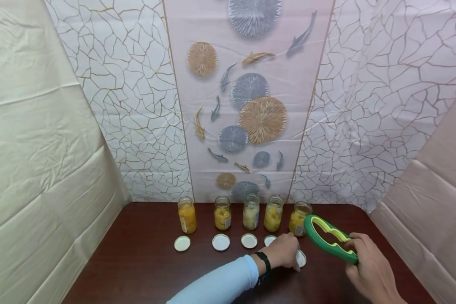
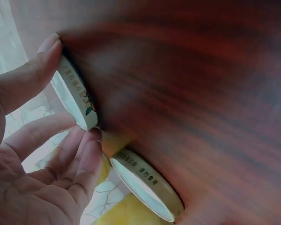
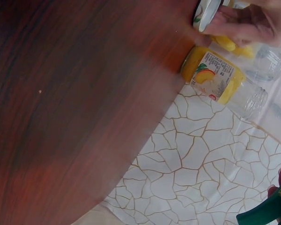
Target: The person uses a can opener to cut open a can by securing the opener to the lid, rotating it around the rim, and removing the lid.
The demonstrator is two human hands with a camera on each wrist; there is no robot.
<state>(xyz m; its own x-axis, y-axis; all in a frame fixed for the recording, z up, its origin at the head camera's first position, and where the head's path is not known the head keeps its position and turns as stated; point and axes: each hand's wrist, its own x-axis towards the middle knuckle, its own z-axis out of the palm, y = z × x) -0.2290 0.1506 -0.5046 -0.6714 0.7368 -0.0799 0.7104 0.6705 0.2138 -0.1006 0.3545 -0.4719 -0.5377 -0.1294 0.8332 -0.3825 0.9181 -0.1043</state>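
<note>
My left hand (image 1: 284,251) is low over the table, thumb and fingers at opposite edges of a white jar lid (image 2: 75,96). That lid lies with its pale inside up, in front of the rightmost jar (image 1: 298,219) of yellow fruit. Beside it, close to the fingertips, is another lid (image 2: 147,187). My right hand (image 1: 373,267) grips one end of a green jar opener (image 1: 328,240) with a yellow toothed inner edge. The opener is held up to the right of that jar, its far end overlapping the jar's edge in the head view.
Several open glass jars of fruit stand in a row at the back, among them an orange-filled jar (image 1: 187,217) at the left. White lids, such as the leftmost lid (image 1: 182,243), lie in front of them. A patterned cloth (image 1: 232,101) hangs behind the dark table (image 1: 144,253).
</note>
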